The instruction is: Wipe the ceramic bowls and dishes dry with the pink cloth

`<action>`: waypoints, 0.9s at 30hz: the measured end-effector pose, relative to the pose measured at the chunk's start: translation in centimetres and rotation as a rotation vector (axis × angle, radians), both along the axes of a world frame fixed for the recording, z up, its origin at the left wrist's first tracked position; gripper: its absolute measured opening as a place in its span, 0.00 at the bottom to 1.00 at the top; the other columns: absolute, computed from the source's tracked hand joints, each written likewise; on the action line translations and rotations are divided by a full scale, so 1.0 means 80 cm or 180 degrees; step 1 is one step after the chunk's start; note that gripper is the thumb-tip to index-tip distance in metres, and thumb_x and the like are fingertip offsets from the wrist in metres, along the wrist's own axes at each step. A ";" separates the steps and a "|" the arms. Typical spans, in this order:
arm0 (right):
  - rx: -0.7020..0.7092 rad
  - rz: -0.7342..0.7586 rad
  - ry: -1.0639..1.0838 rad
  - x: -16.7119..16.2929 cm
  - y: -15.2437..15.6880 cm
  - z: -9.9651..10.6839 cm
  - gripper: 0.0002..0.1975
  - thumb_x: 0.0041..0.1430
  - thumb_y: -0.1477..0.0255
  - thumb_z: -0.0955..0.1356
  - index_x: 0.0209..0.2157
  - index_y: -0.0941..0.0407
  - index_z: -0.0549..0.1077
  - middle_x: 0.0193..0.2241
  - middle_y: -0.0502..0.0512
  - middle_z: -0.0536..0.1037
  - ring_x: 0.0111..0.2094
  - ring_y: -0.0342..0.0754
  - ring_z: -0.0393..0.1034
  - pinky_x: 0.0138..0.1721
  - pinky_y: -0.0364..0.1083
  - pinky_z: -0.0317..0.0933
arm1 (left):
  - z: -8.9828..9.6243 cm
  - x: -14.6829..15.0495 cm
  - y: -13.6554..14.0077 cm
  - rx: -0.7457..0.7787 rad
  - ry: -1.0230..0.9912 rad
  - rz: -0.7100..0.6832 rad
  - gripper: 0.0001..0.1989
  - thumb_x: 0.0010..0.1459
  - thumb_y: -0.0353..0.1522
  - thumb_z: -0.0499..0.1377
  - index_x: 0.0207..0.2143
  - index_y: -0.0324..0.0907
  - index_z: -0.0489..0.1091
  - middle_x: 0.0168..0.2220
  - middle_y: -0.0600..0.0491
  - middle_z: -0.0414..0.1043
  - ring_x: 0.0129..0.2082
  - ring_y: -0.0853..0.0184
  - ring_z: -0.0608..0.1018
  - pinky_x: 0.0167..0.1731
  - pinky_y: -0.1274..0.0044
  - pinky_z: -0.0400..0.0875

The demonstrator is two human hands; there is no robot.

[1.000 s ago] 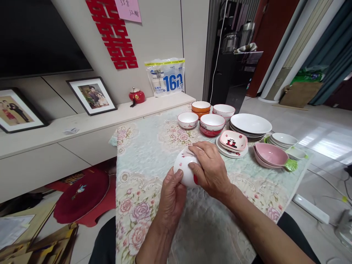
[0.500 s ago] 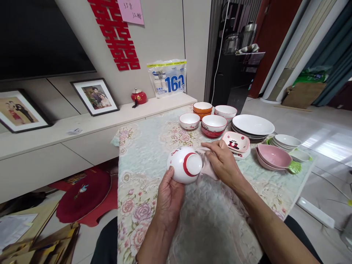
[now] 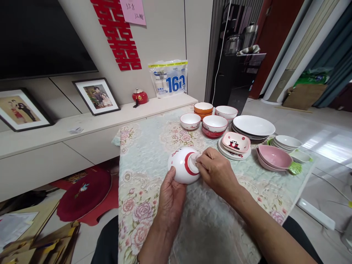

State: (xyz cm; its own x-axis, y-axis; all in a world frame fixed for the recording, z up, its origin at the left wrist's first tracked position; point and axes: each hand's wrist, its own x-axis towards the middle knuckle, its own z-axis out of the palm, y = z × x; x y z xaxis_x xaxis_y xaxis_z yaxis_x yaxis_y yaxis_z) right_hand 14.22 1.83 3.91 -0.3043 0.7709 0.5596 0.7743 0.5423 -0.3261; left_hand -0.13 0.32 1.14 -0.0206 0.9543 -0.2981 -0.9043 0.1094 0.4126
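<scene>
My left hand (image 3: 172, 190) grips a white bowl (image 3: 178, 167) by its rim, thumb on the outer wall. The bowl is tipped so its red-ringed foot faces right and up toward me. Against that foot, my right hand (image 3: 216, 168) presses a pale pink cloth (image 3: 194, 159), bunched in its closed fingers; most of the cloth is hidden. Beyond the hands stand a small white bowl (image 3: 190, 121) and a stack of red-and-white bowls (image 3: 214, 126). A square cat-print dish (image 3: 235, 142) lies on several plates just past my right hand.
On the flowered tablecloth (image 3: 143, 216) are orange bowls (image 3: 203, 107), a stack of large white plates (image 3: 254, 125), pink leaf-shaped bowls (image 3: 275, 157) and small white dishes (image 3: 288, 141). A low cabinet (image 3: 90, 128) runs behind, carrying framed photos and a red jar (image 3: 140, 96).
My right hand has moved left with the cloth, from beside the bowl onto its foot. The left hand keeps its hold, and the bowl has hardly moved.
</scene>
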 end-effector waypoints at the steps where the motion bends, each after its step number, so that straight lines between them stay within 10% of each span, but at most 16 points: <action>1: -0.0234 0.0046 0.0006 -0.001 -0.003 0.003 0.10 0.63 0.77 0.63 0.29 0.57 0.73 0.30 0.57 0.71 0.32 0.48 0.65 0.33 0.46 0.59 | 0.000 -0.001 0.001 -0.0030 0.0024 0.0049 0.19 0.64 0.28 0.55 0.57 0.36 0.68 0.49 0.44 0.80 0.53 0.59 0.78 0.59 0.67 0.67; 7: -0.0381 0.0551 0.0357 -0.005 -0.006 0.008 0.07 0.62 0.79 0.64 0.36 0.57 0.74 0.32 0.55 0.75 0.36 0.48 0.69 0.37 0.45 0.61 | -0.002 -0.001 0.002 0.0017 0.0070 -0.0030 0.19 0.64 0.27 0.54 0.57 0.33 0.68 0.50 0.41 0.79 0.55 0.57 0.76 0.59 0.67 0.67; 12: 0.0096 -0.0112 -0.0074 0.005 0.004 0.001 0.08 0.61 0.80 0.63 0.33 0.60 0.74 0.31 0.60 0.74 0.35 0.51 0.68 0.36 0.47 0.59 | -0.004 0.006 -0.003 0.0201 0.0182 -0.0031 0.19 0.63 0.27 0.56 0.56 0.36 0.70 0.50 0.44 0.79 0.55 0.57 0.77 0.60 0.66 0.66; 18: -0.0672 0.0135 -0.0032 0.001 -0.010 0.011 0.07 0.57 0.82 0.65 0.30 0.58 0.72 0.28 0.54 0.74 0.29 0.46 0.67 0.31 0.44 0.56 | -0.005 0.004 -0.001 0.0135 0.0373 0.0121 0.17 0.62 0.27 0.57 0.53 0.35 0.72 0.49 0.45 0.80 0.52 0.58 0.78 0.58 0.68 0.68; 27: -0.0158 0.0104 0.0322 0.021 0.019 -0.007 0.07 0.61 0.79 0.64 0.35 0.58 0.73 0.33 0.58 0.76 0.35 0.50 0.70 0.37 0.47 0.61 | -0.007 0.004 -0.002 0.0461 0.0637 0.0101 0.15 0.59 0.30 0.61 0.49 0.39 0.74 0.45 0.48 0.81 0.50 0.60 0.78 0.54 0.71 0.70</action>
